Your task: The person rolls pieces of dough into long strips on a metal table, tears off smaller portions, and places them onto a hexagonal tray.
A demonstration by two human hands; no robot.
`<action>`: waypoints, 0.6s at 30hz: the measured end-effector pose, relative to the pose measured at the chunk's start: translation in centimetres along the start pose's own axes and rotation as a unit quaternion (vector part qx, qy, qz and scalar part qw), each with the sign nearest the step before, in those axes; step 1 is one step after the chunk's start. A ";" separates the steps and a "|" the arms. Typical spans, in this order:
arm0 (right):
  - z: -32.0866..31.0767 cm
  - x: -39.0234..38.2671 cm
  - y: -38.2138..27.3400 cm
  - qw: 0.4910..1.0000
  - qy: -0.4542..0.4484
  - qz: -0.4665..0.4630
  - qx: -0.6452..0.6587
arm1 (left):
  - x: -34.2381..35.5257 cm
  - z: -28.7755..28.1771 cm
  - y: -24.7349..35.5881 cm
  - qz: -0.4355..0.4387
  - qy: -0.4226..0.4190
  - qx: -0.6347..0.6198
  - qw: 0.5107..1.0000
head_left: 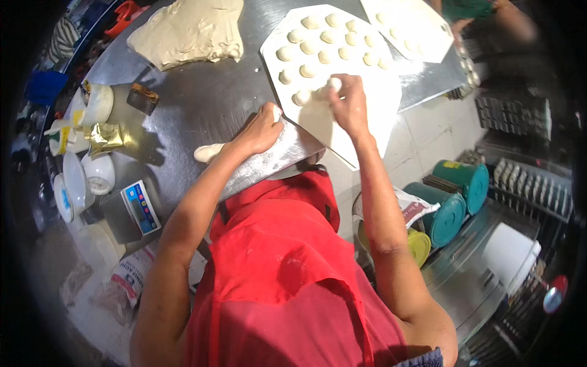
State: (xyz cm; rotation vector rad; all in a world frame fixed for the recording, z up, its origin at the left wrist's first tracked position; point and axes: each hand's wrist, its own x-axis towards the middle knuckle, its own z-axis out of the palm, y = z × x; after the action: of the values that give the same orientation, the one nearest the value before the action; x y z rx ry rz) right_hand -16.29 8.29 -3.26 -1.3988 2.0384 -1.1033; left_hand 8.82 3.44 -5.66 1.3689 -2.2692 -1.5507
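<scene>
My right hand [349, 107] pinches a small dough ball [334, 85] over a white board [373, 92] that carries several rows of rounded dough balls [325, 57]. At the board's left side, my left hand [260, 128] is curled round the end of some dough, with a pale bit showing at its fingertips; a dough strip [208, 152] lies behind it on the floured steel table [214, 92]. A large slack mass of dough [183, 30] rests at the upper left of the table.
A second board [425, 33] with dough pieces is at upper right, beside another person's arm [513, 21]. A scale [139, 208], bowls [98, 172] and a gold packet [105, 138] crowd the left. Lidded buckets [445, 217] and racks [529, 186] stand at lower right.
</scene>
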 end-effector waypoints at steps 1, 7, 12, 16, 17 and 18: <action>-0.6 1.5 2.1 1.000 -0.003 0.010 -0.008 | 0.0 -0.1 -0.7 -0.002 0.005 0.003 1.000; 0.7 4.1 4.5 0.992 -0.031 0.000 -0.124 | -2.7 -0.8 -1.9 -0.029 0.064 -0.084 0.994; 5.0 -3.2 -3.7 0.982 -0.162 0.023 0.095 | -3.4 -2.6 0.1 -0.007 0.040 -0.205 0.978; 4.9 -3.7 -10.4 0.940 -0.220 0.064 0.252 | -5.4 -3.4 -1.8 0.032 0.003 -0.190 0.981; 5.3 -3.4 -9.5 0.963 -0.160 0.045 0.211 | -5.3 -4.3 -2.1 0.023 -0.031 -0.148 0.988; 5.3 -3.6 -8.6 0.980 -0.101 0.026 0.169 | -5.3 -4.6 -2.2 0.015 -0.066 -0.104 0.992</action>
State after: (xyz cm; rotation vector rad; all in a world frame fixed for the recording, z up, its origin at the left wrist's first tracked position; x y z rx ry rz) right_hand -6.14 8.09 0.19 -1.2233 1.6467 -1.1685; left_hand 15.71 3.59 -3.03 1.2072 -2.1103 -1.8576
